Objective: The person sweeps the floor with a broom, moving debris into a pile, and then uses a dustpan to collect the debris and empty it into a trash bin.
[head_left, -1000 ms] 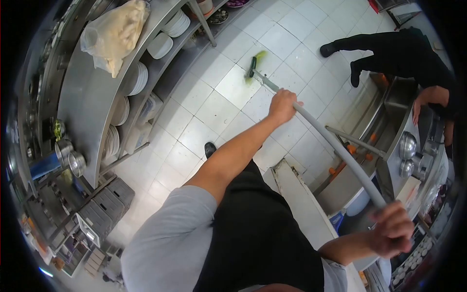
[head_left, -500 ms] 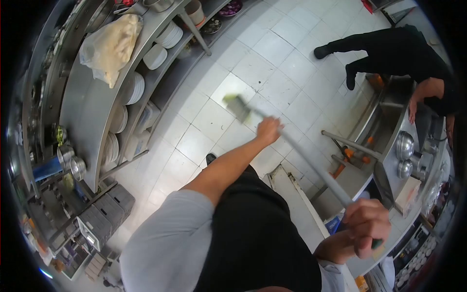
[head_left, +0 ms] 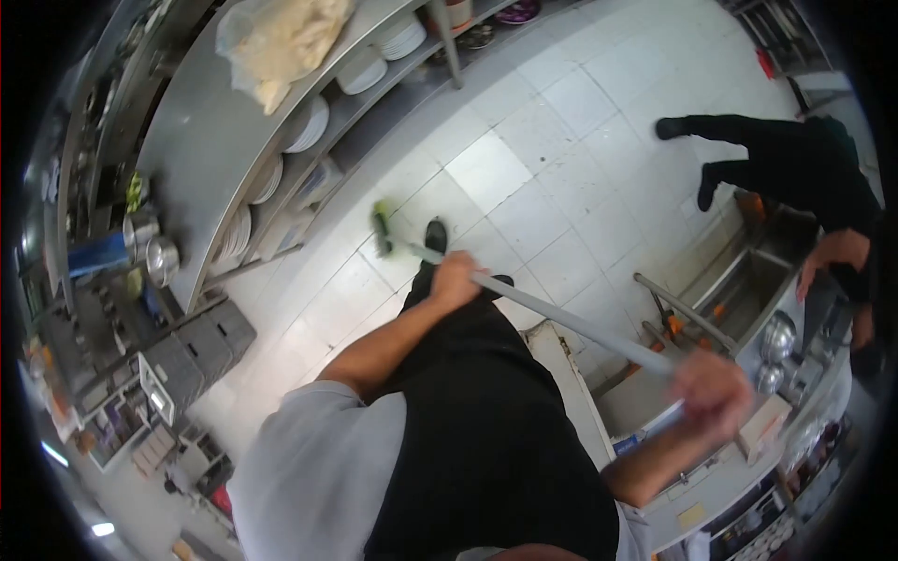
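A long grey-handled broom (head_left: 585, 325) slants across the view. Its small head (head_left: 382, 230), green and somewhat blurred, is down at the pale tiled floor. Low on the pole, my left hand (head_left: 456, 281) is closed round it, just past the head. My right hand (head_left: 711, 397) grips the upper end and is smeared by motion. My dark shoe (head_left: 436, 236) stands close to the broom head.
On the left, steel shelving (head_left: 201, 122) holds stacked plates (head_left: 306, 126) and a plastic bag (head_left: 285, 42). Grey crates (head_left: 201, 341) stand below. At right, a person in black (head_left: 795, 164) is by a steel sink (head_left: 748, 280) with metal bowls (head_left: 777, 337) nearby.
The broom head has swept left and nearer to my feet, with my left hand moving the same way. The view has shifted, and my shoe now shows beside the head.
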Demonstrator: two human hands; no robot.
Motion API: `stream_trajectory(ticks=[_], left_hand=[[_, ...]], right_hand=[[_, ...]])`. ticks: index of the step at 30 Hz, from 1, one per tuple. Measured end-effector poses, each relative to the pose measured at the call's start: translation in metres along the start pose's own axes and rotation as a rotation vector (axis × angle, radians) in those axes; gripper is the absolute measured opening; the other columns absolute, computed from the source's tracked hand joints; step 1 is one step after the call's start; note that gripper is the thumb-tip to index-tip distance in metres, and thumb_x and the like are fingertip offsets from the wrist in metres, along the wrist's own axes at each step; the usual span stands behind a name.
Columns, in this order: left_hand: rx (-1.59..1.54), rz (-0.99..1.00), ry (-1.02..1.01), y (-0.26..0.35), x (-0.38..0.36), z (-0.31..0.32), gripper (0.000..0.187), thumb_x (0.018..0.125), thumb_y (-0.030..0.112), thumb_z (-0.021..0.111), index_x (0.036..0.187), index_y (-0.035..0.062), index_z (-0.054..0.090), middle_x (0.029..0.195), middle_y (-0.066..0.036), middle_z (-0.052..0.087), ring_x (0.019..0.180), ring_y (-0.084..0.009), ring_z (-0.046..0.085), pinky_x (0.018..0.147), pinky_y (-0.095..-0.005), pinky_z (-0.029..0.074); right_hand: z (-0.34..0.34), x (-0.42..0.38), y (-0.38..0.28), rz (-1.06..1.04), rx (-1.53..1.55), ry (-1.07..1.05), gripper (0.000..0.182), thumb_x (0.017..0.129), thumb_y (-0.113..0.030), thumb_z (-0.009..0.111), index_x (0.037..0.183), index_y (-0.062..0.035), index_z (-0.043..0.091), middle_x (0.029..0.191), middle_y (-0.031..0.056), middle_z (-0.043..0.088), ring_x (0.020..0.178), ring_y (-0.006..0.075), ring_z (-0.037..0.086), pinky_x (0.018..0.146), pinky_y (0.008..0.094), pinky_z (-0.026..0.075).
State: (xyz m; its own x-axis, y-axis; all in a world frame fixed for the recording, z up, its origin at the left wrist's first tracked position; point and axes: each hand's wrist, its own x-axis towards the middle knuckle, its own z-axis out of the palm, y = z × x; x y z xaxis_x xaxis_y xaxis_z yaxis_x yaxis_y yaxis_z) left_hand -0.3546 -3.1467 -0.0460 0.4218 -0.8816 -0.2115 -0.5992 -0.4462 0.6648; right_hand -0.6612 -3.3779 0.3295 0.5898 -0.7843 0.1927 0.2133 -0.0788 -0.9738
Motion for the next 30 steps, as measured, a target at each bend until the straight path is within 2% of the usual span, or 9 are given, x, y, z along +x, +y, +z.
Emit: stream_trajectory(ticks=[2, 4, 6, 9, 12, 16, 20, 22, 30], left_hand=[[0.256, -0.225, -0.11, -0.105, -0.029, -0.021, 0.033, 0.09, 0.036, 0.078, 0.091, 0.0042, 0.068, 0.104, -0.023, 0.068, 0.101, -0.0444, 0.067, 0.088, -0.0542, 0.055], [0.428, -0.625, -0.084, -0.208, -0.051, -0.03, 0.038, 0.092, 0.039, 0.077, 0.112, 0.0085, 0.066, 0.128, -0.025, 0.064, 0.114, -0.046, 0.067, 0.097, -0.0527, 0.056], [0.283, -0.874, -0.112, -0.271, -0.043, -0.052, 0.045, 0.094, 0.042, 0.075, 0.126, 0.0128, 0.062, 0.144, -0.024, 0.056, 0.124, -0.0473, 0.064, 0.104, -0.0537, 0.054], [0.218, -0.713, 0.107, -0.31, 0.015, -0.043, 0.047, 0.095, 0.045, 0.075, 0.128, 0.013, 0.063, 0.14, -0.025, 0.059, 0.127, -0.045, 0.061, 0.105, -0.0536, 0.053], [0.024, -0.517, 0.141, -0.255, 0.127, -0.027, 0.041, 0.096, 0.042, 0.073, 0.123, 0.0115, 0.069, 0.135, -0.022, 0.064, 0.137, -0.0452, 0.053, 0.112, -0.0517, 0.048], [-0.014, -0.119, -0.002, -0.102, 0.254, -0.012, 0.022, 0.099, 0.031, 0.069, 0.104, 0.0099, 0.07, 0.131, -0.023, 0.066, 0.136, -0.0449, 0.053, 0.11, -0.0532, 0.049], [-0.224, 0.029, 0.044, 0.016, 0.344, 0.006, 0.023, 0.098, 0.034, 0.071, 0.103, 0.0114, 0.07, 0.129, -0.017, 0.067, 0.135, -0.0426, 0.053, 0.107, -0.0523, 0.051], [-0.242, 0.051, -0.135, 0.053, 0.383, -0.017, 0.025, 0.098, 0.034, 0.072, 0.102, 0.0095, 0.068, 0.123, -0.016, 0.067, 0.133, -0.0425, 0.053, 0.106, -0.0518, 0.051], [-0.219, 0.338, -0.089, 0.083, 0.368, -0.052, 0.027, 0.1, 0.029, 0.07, 0.092, 0.005, 0.063, 0.108, -0.015, 0.064, 0.115, -0.0396, 0.058, 0.101, -0.05, 0.05]], right_hand=[[0.07, 0.028, 0.087, 0.313, 0.267, -0.128, 0.043, 0.106, -0.022, 0.057, 0.072, 0.003, 0.061, 0.076, 0.0188, 0.065, 0.074, 0.0293, 0.067, 0.066, 0.0439, 0.056], [0.139, 0.041, 0.152, 0.455, 0.199, -0.353, 0.026, 0.104, -0.008, 0.055, 0.088, 0.0055, 0.071, 0.095, 0.0163, 0.073, 0.101, 0.0326, 0.071, 0.091, 0.04, 0.055], [0.196, 0.056, 0.174, 0.438, 0.207, -0.443, 0.027, 0.106, -0.007, 0.055, 0.088, 0.0039, 0.072, 0.097, 0.015, 0.074, 0.107, 0.0306, 0.071, 0.097, 0.041, 0.053], [0.209, 0.088, 0.175, 0.362, 0.107, -0.423, 0.048, 0.111, -0.033, 0.056, 0.085, 0.0047, 0.069, 0.091, 0.0177, 0.071, 0.103, 0.0372, 0.07, 0.092, 0.0503, 0.057], [0.182, 0.12, 0.148, 0.295, 0.126, -0.242, 0.038, 0.109, -0.021, 0.056, 0.084, 0.0041, 0.07, 0.09, 0.0174, 0.071, 0.104, 0.0386, 0.069, 0.082, 0.0455, 0.062], [0.146, 0.151, 0.08, 0.101, -0.002, 0.089, 0.058, 0.11, -0.045, 0.055, 0.076, 0.0018, 0.065, 0.077, 0.016, 0.063, 0.085, 0.0383, 0.068, 0.065, 0.0481, 0.065], [0.163, 0.186, 0.024, -0.048, -0.263, 0.072, 0.061, 0.108, -0.05, 0.056, 0.075, 0.0004, 0.062, 0.067, 0.0119, 0.056, 0.073, 0.033, 0.066, 0.061, 0.0466, 0.062], [0.184, 0.207, 0.013, -0.098, -0.442, 0.01, 0.061, 0.108, -0.052, 0.057, 0.075, -0.0002, 0.061, 0.062, 0.0095, 0.052, 0.067, 0.0308, 0.064, 0.059, 0.0458, 0.061], [0.141, 0.2, -0.056, -0.215, -0.352, 0.133, 0.07, 0.11, -0.062, 0.041, 0.076, -0.0038, 0.06, 0.056, 0.0058, 0.052, 0.052, 0.0254, 0.059, 0.048, 0.0356, 0.054]])
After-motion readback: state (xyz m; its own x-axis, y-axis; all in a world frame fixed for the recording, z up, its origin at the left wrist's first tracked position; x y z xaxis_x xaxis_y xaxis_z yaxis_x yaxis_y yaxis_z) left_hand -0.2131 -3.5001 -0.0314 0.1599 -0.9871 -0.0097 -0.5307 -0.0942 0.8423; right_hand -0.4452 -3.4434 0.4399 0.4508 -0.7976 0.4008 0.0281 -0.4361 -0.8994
